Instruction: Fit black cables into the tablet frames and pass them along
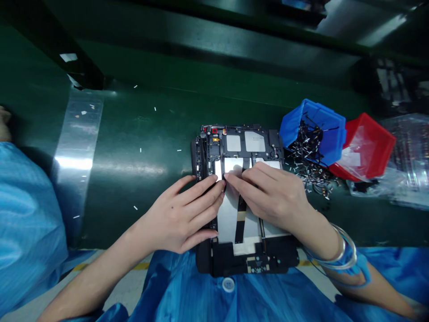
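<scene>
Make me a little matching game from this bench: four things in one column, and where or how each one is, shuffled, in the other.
1. Blue bin
2. Red bin
3. Left hand
4. Silver bangles

A. Touching the opened device
B. Around the right wrist
C. Holding crumpled clear plastic
D. Holding small dark pieces

Pairs: 1-D, 2-C, 3-A, 4-B

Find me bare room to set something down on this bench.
Left: green benchtop between the shiny strip and left hand, bar a few white slivers. Another patch lies between the opened devices and rear ledge. Crowded: right, with the blue bin, spilled black parts and red bin.
</scene>
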`<state>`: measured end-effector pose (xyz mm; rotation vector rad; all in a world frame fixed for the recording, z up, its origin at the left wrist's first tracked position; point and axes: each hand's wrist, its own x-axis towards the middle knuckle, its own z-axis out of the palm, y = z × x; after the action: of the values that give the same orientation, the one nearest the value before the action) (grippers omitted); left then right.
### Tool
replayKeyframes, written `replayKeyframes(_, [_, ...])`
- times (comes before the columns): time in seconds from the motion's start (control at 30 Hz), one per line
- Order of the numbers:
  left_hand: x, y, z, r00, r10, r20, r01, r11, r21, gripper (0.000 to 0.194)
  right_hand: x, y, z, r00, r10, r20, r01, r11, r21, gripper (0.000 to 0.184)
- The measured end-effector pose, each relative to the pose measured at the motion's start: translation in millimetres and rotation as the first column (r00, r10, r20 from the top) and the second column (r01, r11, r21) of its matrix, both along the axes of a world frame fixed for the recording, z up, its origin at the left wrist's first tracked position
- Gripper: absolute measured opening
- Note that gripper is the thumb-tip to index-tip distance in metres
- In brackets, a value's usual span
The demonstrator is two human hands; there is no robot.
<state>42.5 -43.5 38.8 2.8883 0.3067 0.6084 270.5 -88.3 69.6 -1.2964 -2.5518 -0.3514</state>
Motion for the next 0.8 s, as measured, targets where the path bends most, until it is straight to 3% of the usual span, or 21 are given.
replayKeyframes(0.37, [0.8, 2.9, 5.1, 1.000, -0.006, -0.017, 0.005, 0.999, -0.034, 0.044, -3.9, 6.2, -2.6, 0.990, -0.124, 0.066, 0.124, 0.992, 0.005, 0.029])
replayKeyframes(0.47, [-2.6, 3.6, 4.9, 0.999, 0.002, 0.054, 0.011, 0.972, -0.237, 0.058, 0.0, 2.7, 6.3, 0.984, -0.178, 0.007, 0.178, 0.984, -0.029, 0.030])
replayKeyframes(0.53, [-6.8, -2.5, 2.8, 0.977, 0.118, 0.176, -0.030, 0.898, -0.438, 0.067, 7.6, -10.7, 12.2, 0.964, -0.252, -0.080, 0.250, 0.968, -0.032, 0.029])
replayKeyframes(0.6, [-10.9, -16.4, -0.7, 0.913, 0.339, 0.226, -0.149, 0.794, -0.590, 0.068, 17.6, -31.9, 12.7, 0.907, -0.388, -0.164, 0.390, 0.921, -0.022, 0.029])
replayKeyframes(0.67, [-12.5, -36.4, -4.5, 0.846, 0.511, 0.151, -0.312, 0.705, -0.636, 0.063, 26.3, -55.7, 6.1, 0.791, -0.582, -0.192, 0.588, 0.808, -0.025, 0.033])
replayKeyframes(0.73, [-10.4, -57.4, -7.2, 0.833, 0.551, 0.049, -0.416, 0.682, -0.601, 0.057, 29.6, -76.3, -4.3, 0.666, -0.725, -0.178, 0.717, 0.687, -0.115, 0.038])
replayKeyframes(0.8, [-6.2, -74.3, -7.8, 0.851, 0.525, 0.001, -0.433, 0.703, -0.564, 0.057, 25.0, -90.6, -12.6, 0.608, -0.772, -0.186, 0.708, 0.633, -0.313, 0.044])
